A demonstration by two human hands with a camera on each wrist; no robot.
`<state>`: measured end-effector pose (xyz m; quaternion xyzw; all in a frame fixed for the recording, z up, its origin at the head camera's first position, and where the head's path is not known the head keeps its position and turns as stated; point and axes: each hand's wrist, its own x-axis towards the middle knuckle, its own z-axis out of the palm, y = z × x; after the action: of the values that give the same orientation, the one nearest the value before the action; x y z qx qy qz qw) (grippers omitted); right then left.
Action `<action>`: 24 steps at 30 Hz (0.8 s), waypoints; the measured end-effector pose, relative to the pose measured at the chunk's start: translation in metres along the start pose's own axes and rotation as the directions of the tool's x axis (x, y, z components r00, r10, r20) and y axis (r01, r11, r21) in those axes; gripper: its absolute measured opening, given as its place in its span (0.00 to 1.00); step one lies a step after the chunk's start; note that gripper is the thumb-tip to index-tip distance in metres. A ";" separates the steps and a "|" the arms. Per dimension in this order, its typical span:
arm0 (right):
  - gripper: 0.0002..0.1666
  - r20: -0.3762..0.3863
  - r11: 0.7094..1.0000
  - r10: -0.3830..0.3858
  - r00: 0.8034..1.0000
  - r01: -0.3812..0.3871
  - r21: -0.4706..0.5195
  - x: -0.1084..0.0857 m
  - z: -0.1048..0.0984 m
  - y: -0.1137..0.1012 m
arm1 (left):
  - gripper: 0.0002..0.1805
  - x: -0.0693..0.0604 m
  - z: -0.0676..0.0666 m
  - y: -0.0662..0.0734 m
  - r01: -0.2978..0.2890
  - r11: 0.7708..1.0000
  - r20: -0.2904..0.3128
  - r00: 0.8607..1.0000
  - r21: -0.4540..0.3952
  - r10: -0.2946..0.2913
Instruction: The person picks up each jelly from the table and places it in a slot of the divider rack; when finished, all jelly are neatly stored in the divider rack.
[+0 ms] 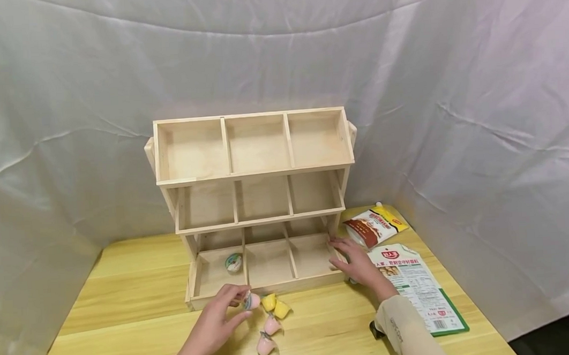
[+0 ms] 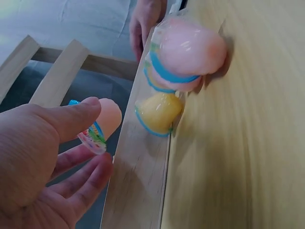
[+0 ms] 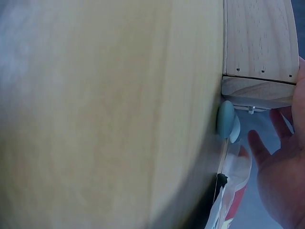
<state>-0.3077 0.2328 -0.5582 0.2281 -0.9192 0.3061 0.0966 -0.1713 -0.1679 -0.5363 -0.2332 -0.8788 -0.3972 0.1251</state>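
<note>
My left hand (image 1: 210, 323) pinches a pink jelly cup (image 2: 110, 116) between thumb and fingers, in front of the lowest tier of a wooden three-tier rack (image 1: 252, 174). A jelly cup (image 1: 233, 263) lies in that tier's left compartment, its printed lid showing. On the table before the rack are two yellow jelly cups (image 1: 282, 309) and two pink jelly cups (image 1: 265, 346). My right hand (image 1: 359, 265) is at the right end of the lowest tier, fingers extended around its edge. In the right wrist view, its fingers are near the rack's end; firm contact is unclear.
Right of the rack lie a red, white and yellow pouch (image 1: 371, 226) and a white and green printed bag (image 1: 415, 283). Pale blue-green rounded objects (image 3: 225, 119) sit by the rack's right end. Grey cloth (image 1: 259, 66) hangs behind and at both sides.
</note>
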 end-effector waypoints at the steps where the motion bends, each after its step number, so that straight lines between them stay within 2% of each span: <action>1: 0.30 -0.003 1.000 -0.004 1.000 0.004 -0.006 0.000 0.000 0.000 | 0.29 0.000 -0.001 0.000 0.005 1.000 -0.013 1.000 0.004 -0.005; 8: 0.31 0.009 1.000 0.014 1.000 -0.014 0.011 0.000 0.000 -0.001 | 0.30 0.004 -0.015 -0.006 0.072 0.996 -0.077 0.995 0.061 -0.067; 17: 0.31 0.011 1.000 0.010 1.000 -0.010 0.017 0.002 0.000 -0.003 | 0.28 0.011 -0.037 -0.025 0.106 0.986 -0.119 0.989 0.127 -0.091; 24: 0.31 0.015 1.000 0.021 1.000 -0.021 0.010 0.000 -0.001 0.000 | 0.28 0.018 -0.046 -0.038 0.121 0.979 -0.123 0.987 0.161 -0.102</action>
<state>-0.3077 0.2329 -0.5574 0.2210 -0.9207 0.3100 0.0856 -0.2048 -0.2191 -0.5238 -0.1489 -0.9123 -0.3406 0.1719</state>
